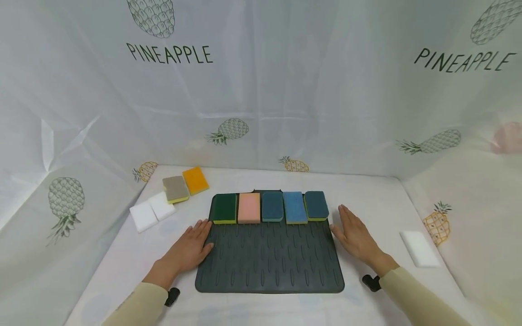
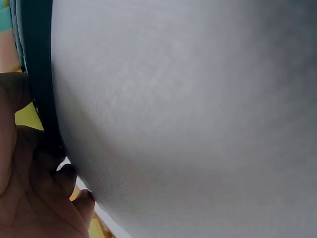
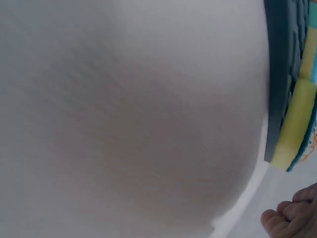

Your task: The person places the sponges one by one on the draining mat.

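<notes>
A dark grey ridged mat (image 1: 269,258) lies between both hands. Along its far edge sits a row of sponges: a dark green one (image 1: 224,208), a pink one (image 1: 249,208), a dark teal one (image 1: 272,206), a bright blue one (image 1: 295,207) and another dark teal one (image 1: 316,205) at the right end. My left hand (image 1: 185,249) rests flat with its fingertips and thumb at the mat's left edge. My right hand (image 1: 360,237) lies with straight fingers by the right edge, its thumb close to the mat. Neither hand holds anything.
At the back left lie a grey sponge (image 1: 175,188), an orange sponge (image 1: 195,180) and two white blocks, one nearer (image 1: 143,218) and one farther (image 1: 161,205). Another white block (image 1: 419,248) lies far right. A pineapple-print curtain (image 1: 261,90) surrounds the white table (image 1: 367,194).
</notes>
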### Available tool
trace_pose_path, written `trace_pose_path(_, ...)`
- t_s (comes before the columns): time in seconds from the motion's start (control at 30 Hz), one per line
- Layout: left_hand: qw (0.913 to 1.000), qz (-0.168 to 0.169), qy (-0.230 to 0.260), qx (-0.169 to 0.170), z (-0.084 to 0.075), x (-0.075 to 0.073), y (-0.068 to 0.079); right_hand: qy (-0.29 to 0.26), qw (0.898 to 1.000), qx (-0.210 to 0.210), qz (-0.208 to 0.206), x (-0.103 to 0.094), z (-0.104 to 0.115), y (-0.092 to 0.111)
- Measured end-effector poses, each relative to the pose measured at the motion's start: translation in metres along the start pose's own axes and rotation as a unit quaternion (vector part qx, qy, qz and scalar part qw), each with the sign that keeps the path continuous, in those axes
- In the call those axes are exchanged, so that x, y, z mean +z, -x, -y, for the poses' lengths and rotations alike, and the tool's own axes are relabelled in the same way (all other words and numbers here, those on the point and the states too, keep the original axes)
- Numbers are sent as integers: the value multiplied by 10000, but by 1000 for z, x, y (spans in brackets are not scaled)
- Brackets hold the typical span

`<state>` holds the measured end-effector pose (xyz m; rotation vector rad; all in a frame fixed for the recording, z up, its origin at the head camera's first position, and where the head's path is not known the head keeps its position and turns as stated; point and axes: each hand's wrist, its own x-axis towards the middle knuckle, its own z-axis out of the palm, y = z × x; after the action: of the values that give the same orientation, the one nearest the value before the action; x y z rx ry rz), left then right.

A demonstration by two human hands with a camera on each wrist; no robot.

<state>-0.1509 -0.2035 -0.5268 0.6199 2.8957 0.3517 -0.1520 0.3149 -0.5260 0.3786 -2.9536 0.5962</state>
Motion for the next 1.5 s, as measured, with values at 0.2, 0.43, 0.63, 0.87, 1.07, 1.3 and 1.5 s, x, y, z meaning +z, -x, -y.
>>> trace_pose_path(0.2,9999,-99,-37,-3,-2,-1,2,145,9993,58,343,6,5,8)
trace_pose_path(0.43,10000,-48,34,-65,-3,2,6,568,9958,-45,722,12,15,16)
trace_pose_path(0.63,9999,-75,37,-104,2,3,5,1071,9898,-401,843,13,15,17)
trace_pose_path(0.87,9999,-24,15,-100,3,3,3,1361,9836,-795,873,12,8,17)
trace_pose_path(1.07,10000,64,12,-42,1,1,2,1522,9807,-918,815,11,5,22)
trace_pose_path(1.3,9989,421,148,-151,1,-14,-2,1626,9777,-1095,748,13,0,27)
trace_pose_path(1.5,9994,-134,57,-303,13,-37,-14,1756,9735,-1330,607,16,-4,29)
